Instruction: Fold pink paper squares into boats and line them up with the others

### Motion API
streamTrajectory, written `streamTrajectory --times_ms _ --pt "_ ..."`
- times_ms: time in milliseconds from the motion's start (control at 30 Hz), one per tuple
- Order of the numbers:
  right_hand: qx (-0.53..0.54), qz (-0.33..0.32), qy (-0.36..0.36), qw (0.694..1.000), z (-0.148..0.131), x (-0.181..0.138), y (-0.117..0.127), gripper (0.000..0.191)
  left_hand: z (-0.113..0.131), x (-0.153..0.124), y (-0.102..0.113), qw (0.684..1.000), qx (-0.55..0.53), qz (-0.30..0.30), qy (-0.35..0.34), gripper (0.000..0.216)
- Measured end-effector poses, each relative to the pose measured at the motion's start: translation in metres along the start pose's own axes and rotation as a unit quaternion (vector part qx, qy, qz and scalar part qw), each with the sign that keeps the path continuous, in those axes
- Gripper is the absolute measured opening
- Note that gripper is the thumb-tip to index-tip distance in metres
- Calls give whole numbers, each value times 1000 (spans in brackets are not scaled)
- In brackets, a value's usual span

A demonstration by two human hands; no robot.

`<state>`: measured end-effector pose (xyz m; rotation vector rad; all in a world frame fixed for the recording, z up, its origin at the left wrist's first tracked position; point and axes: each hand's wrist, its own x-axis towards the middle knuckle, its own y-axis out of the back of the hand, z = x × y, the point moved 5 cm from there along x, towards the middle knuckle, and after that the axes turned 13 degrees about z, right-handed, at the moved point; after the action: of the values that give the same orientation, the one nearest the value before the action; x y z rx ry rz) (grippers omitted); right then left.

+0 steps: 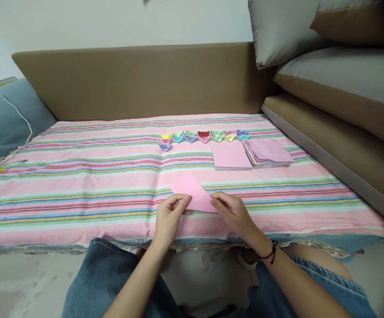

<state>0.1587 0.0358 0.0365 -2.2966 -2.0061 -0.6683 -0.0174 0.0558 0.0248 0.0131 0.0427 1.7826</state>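
A pink sheet of paper (192, 192) lies folded on the striped cloth (96, 185) near the front edge. My left hand (170, 216) pinches its near left edge with curled fingers. My right hand (233, 212) presses and grips the sheet's right corner, fingers closed on it. A black band sits on my right wrist.
Two stacks of square paper (231, 155) (269, 152) lie behind the sheet to the right. A row of several small folded paper boats (205, 136) in mixed colours sits further back. Sofa cushions (337, 88) rise at the right, a grey pillow with a white cable at the left.
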Motion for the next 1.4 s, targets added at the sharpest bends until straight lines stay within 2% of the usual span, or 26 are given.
streamTrajectory --times_ms 67,167,300,400,667,800,900,1033,1133,1167,1300,1400 --pt "76 -6 -65 995 3 1 0 38 0 0 2 1000 11 9 -2 25" --pt "170 -28 -177 969 12 -1 -4 47 1 -1 1 1000 21 -1 -9 24" --pt "213 -26 -241 946 20 -2 -7 36 1 -3 -1 1000 -2 -18 2 30" --pt "238 4 -245 940 24 -1 -4 26 -2 -5 -4 999 -30 -38 25 41" --pt "268 29 -284 920 30 -2 0 33 -11 -8 -8 994 -76 -22 73 43" --pt "262 16 -273 926 31 -3 -3 30 -14 -9 -8 995 -71 6 63 35" --pt "244 23 -250 937 34 -1 -2 27 -13 -11 -8 999 -37 26 26 30" --pt "210 37 -241 947 44 4 6 26 -9 -9 -7 1000 -20 5 -6 31" --pt "176 -2 -242 954 51 8 11 24 -1 -1 1 999 1 0 -46 26" --pt "167 -19 -240 956 53 9 11 24 1 1 3 998 10 -19 -57 21" --pt "154 -37 -226 961 50 10 14 29 1 5 7 989 76 -115 -46 13" --pt "166 -40 -231 958 43 8 16 42 -4 5 11 991 75 -110 -12 25"
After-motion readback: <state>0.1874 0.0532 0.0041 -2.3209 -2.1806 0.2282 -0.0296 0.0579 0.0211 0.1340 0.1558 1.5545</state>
